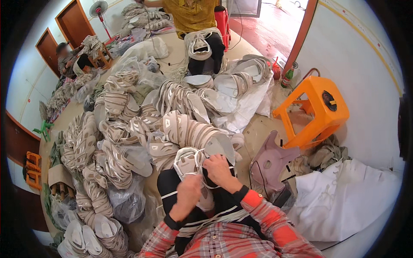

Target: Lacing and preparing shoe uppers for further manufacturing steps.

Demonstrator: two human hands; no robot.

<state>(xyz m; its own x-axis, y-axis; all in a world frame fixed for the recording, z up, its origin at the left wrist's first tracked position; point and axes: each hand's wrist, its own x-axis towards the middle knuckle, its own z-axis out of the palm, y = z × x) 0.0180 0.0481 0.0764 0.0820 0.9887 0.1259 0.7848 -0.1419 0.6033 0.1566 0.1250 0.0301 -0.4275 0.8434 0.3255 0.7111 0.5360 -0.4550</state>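
Beige shoe upper [184,162] beside right-hand fingers [210,163]

Beige shoe upper [186,163] with white edging — unsoled, resting over the lap [169,185], thin white lace [197,160] looped at its right side

White walls [357,51], brown doors [74,26] upper left, beige floor [242,44], orange stool [337,113]; bright daylight at open doorway [275,36].

Bright daylight entered through the doorway [273,32] beyond the orange stool [331,116], producing overexposure there. Left of the stool, motion blurred the left hand [188,198]. Fisheye distortion bent the wall [361,56] right of the stool; corners vignetted black.
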